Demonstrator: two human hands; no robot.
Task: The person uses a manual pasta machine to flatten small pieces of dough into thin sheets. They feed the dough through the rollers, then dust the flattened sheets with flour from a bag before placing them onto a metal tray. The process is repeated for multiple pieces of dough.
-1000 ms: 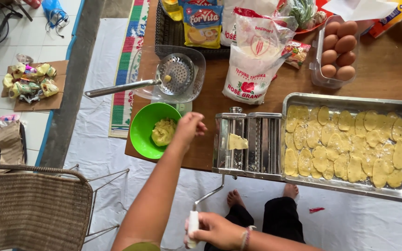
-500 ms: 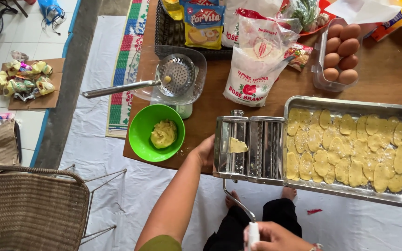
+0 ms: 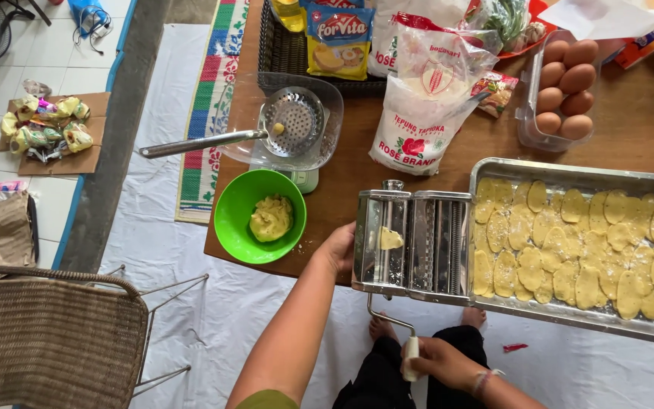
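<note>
Left hand presses flat, fingers open, against the pasta roller on the table; right hand grips its crank handle.

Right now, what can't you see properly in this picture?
All from the head view:
- The left hand rests against the pasta machine; its fingers are hidden behind the machine's side.
- The dough piece sits on the rollers; how far in it goes is hidden.
- The right hand wraps the crank handle, covering most of the grip.
- The metal tray is cut off by the right edge.
- The egg box: lower eggs are hidden.
</note>
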